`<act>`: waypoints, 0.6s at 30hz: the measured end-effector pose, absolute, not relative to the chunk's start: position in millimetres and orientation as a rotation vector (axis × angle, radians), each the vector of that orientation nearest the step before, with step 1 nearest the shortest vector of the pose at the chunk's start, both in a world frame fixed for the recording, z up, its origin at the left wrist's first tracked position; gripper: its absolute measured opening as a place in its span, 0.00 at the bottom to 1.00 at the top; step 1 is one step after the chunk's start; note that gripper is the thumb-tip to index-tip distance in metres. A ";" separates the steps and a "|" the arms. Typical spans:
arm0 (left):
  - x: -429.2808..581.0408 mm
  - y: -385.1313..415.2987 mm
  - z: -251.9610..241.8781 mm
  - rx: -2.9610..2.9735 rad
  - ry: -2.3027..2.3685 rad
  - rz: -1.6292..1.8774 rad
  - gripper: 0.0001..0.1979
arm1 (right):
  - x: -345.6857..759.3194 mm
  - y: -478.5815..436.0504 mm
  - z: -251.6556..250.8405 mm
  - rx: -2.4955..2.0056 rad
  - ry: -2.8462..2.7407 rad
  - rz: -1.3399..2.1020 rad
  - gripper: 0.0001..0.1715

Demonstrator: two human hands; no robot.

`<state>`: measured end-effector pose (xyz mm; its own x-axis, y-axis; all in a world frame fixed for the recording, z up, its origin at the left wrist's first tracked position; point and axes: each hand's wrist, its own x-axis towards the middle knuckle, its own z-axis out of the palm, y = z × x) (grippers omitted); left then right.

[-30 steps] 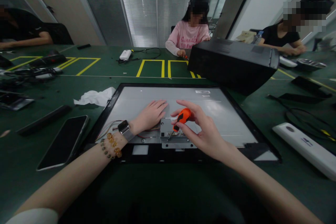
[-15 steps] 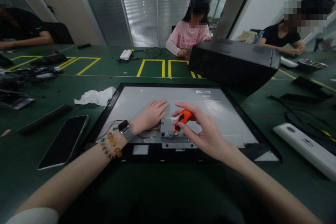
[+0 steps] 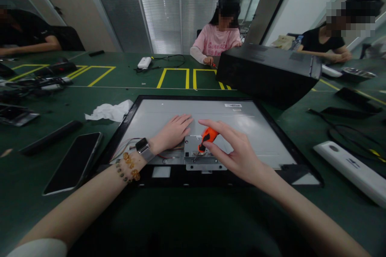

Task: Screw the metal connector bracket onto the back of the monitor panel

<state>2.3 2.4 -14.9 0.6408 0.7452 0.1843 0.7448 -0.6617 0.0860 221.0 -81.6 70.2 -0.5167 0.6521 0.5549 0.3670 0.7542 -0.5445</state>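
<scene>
A flat monitor panel [image 3: 241, 124] in a black frame lies face down on the green table, its silver back up. Near its front edge sits a small metal circuit-board cover [image 3: 193, 148]. My left hand [image 3: 171, 132] lies flat and open on the panel just left of that cover, a watch and bead bracelets on the wrist. My right hand [image 3: 235, 150] pinches the orange handle of a small screwdriver [image 3: 205, 139]; the tip points down at the cover.
A black phone [image 3: 74, 162] and a black strip [image 3: 50, 138] lie at the left, with a crumpled white cloth [image 3: 108, 111] behind. A big black box [image 3: 268, 72] stands behind the panel. A white bar [image 3: 352, 168] lies at the right. Three people sit at the table's far sides.
My right hand's fingers have shifted round the screwdriver handle, and the handle sits slightly lower and more upright. The left hand has stayed in place.
</scene>
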 end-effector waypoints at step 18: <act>2.7 2.2 -13.5 2.829 1.275 0.331 0.19 | 220.9 -83.5 67.6 -0.780 -2.149 0.525 0.33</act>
